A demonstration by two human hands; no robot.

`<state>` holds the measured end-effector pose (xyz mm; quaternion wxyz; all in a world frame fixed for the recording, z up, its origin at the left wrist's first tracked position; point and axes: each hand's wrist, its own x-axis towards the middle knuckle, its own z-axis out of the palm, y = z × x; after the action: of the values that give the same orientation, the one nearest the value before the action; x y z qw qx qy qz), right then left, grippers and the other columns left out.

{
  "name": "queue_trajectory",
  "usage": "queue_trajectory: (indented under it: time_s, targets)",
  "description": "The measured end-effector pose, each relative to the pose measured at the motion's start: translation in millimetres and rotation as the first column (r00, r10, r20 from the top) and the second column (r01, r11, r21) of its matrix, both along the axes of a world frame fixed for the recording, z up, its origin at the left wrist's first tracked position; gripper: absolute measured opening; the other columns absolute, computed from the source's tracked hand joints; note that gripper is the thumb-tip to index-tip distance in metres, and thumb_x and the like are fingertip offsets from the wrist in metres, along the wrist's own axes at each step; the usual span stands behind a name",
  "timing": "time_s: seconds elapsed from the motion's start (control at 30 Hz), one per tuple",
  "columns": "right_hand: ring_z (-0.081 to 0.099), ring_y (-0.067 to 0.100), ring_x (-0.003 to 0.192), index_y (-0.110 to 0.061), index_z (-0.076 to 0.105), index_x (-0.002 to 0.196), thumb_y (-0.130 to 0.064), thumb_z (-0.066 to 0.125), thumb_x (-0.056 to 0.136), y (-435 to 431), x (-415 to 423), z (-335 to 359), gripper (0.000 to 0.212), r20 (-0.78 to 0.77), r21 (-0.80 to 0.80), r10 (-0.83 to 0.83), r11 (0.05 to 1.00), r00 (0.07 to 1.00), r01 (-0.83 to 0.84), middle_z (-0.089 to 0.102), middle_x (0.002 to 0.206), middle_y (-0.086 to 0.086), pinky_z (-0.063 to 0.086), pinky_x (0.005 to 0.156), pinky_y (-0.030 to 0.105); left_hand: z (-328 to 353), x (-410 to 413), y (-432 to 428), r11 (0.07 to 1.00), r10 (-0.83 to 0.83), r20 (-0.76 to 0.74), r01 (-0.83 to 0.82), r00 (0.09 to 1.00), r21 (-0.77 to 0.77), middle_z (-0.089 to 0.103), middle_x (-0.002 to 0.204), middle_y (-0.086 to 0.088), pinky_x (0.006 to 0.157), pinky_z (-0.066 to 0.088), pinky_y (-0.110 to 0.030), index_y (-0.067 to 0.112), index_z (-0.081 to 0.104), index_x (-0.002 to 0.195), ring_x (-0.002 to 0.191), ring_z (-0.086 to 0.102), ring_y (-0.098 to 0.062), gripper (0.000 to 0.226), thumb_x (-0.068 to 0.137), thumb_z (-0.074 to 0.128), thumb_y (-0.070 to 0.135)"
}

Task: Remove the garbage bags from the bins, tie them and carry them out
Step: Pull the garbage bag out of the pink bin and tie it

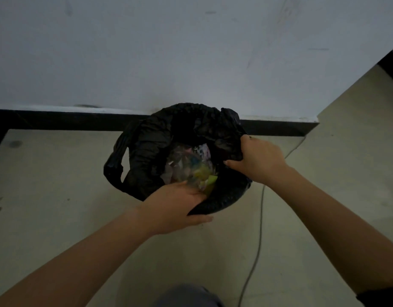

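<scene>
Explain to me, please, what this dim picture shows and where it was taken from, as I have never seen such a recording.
There is no machine here: a person wears one camera on the head, looking down at their own bare hands. On the pale floor, against the white wall, stands an open black garbage bag with crumpled rubbish inside; the bag hides whatever bin it lines. The left hand grips the bag's near edge. The right hand clutches bunched plastic at its right edge. A thin cable lies on the floor nearby.
</scene>
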<state>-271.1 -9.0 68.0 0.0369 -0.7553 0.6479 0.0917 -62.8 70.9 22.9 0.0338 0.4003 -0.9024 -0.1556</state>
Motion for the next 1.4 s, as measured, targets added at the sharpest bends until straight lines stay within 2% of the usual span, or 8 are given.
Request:
queue_trajectory:
  time_s: [0.1, 0.23, 0.47, 0.6, 0.7, 0.8, 1.1, 1.4]
  targets:
    - [0.061, 0.035, 0.094, -0.008, 0.046, 0.106, -0.046, 0.051, 0.092, 9.5, -6.8, -9.5, 0.040, 0.008, -0.014, -0.035, 0.999, 0.999, 0.035, 0.061, 0.106, 0.014, 0.039, 0.064, 0.034, -15.2, -0.3, 4.0, 0.992, -0.010, 0.048, 0.016, 0.999, -0.128, 0.067, 0.090, 0.001, 0.066, 0.053, -0.035, 0.022, 0.057, 0.110, 0.081, 0.064, -0.021, 0.090, 0.082, -0.013, 0.072]
    - [0.059, 0.035, 0.079, -0.009, 0.045, 0.082, -0.023, 0.045, 0.095, 8.9, -3.8, -11.6, 0.019, 0.026, -0.020, -0.007, 1.000, 1.000, 0.007, 0.057, 0.082, 0.013, 0.036, 0.060, 0.032, -14.9, -0.4, 8.8, 0.967, -0.083, 0.011, 0.084, 0.996, -0.242, 0.065, 0.068, 0.004, 0.038, 0.042, -0.024, 0.025, 0.057, 0.102, 0.051, 0.061, -0.016, 0.024, 0.095, 0.044, 0.044]
    - [0.055, 0.014, 0.039, -0.008, 0.054, 0.076, -0.017, 0.055, 0.094, -8.3, 24.6, 8.0, 0.021, 0.636, 0.460, -0.434, 0.877, 0.639, 0.138, 0.057, 0.057, 0.006, 0.044, 0.038, 0.020, -5.4, -10.8, -3.6, 0.975, 0.221, -0.077, -0.221, 0.972, 0.016, 0.066, 0.100, -0.009, 0.074, 0.050, -0.040, 0.019, 0.054, 0.122, 0.089, 0.063, -0.030, 0.037, 0.103, 0.027, 0.036]
    - [0.058, 0.019, 0.044, -0.013, 0.041, 0.068, -0.014, 0.056, 0.094, -20.6, 39.3, 4.3, 0.030, 0.782, 0.427, -0.478, 0.878, 0.399, 0.214, 0.056, 0.057, 0.008, 0.049, 0.046, 0.026, -10.8, -5.6, -20.1, 0.883, 0.454, 0.011, -0.449, 0.891, -0.136, 0.062, 0.093, -0.009, 0.060, 0.040, -0.034, 0.017, 0.053, 0.125, 0.081, 0.060, -0.031, 0.040, 0.102, 0.024, 0.031]
    - [0.048, 0.022, 0.056, -0.014, 0.032, 0.064, -0.017, 0.057, 0.092, -27.5, 37.6, -1.3, 0.038, 0.675, 0.055, -0.191, 0.976, 0.713, 0.210, 0.041, 0.058, 0.004, 0.037, 0.054, 0.031, -2.3, 6.5, -31.0, 0.792, 0.540, -0.042, -0.524, 0.841, -0.314, 0.033, 0.045, 0.001, 0.036, 0.018, -0.022, 0.009, 0.057, 0.072, 0.042, 0.041, -0.023, 0.027, 0.089, 0.064, 0.029]
    - [0.053, 0.027, 0.080, -0.009, 0.044, 0.090, -0.020, 0.056, 0.092, -30.7, 40.7, 0.0, 0.016, 0.240, -0.286, 0.132, 0.956, 0.962, -0.060, 0.053, 0.090, 0.010, 0.032, 0.058, 0.032, -5.7, 23.8, -42.6, 0.744, 0.513, -0.055, -0.475, 0.857, -0.469, 0.054, 0.052, -0.006, 0.048, 0.041, -0.029, 0.009, 0.059, 0.055, 0.064, 0.056, -0.027, 0.034, 0.068, 0.084, 0.028]
    - [0.042, 0.032, 0.121, 0.000, 0.017, 0.146, -0.038, 0.066, 0.085, -59.2, 45.6, -15.0, 0.087, -0.128, -0.184, -0.026, 0.983, 0.991, 0.002, 0.030, 0.137, 0.018, 0.043, 0.071, 0.034, -1.3, 50.5, -48.1, 0.500, 0.853, 0.004, -0.815, 0.522, -0.294, 0.047, 0.120, -0.018, 0.082, 0.040, -0.045, 0.005, 0.042, 0.127, 0.108, 0.045, -0.035, 0.068, 0.080, 0.064, 0.049]
    - [0.039, 0.029, 0.116, -0.013, 0.052, 0.081, -0.006, 0.050, 0.089, -64.7, 44.5, -6.4, 0.010, -0.292, -0.226, 0.135, 0.952, 0.947, -0.205, 0.047, 0.118, 0.011, 0.034, 0.092, 0.035, -9.1, 49.9, -50.0, 0.529, 0.841, 0.025, -0.812, 0.540, -0.247, 0.022, 0.157, -0.011, 0.110, 0.010, -0.047, 0.010, 0.025, 0.149, 0.146, 0.010, -0.026, 0.055, 0.099, 0.036, 0.029]
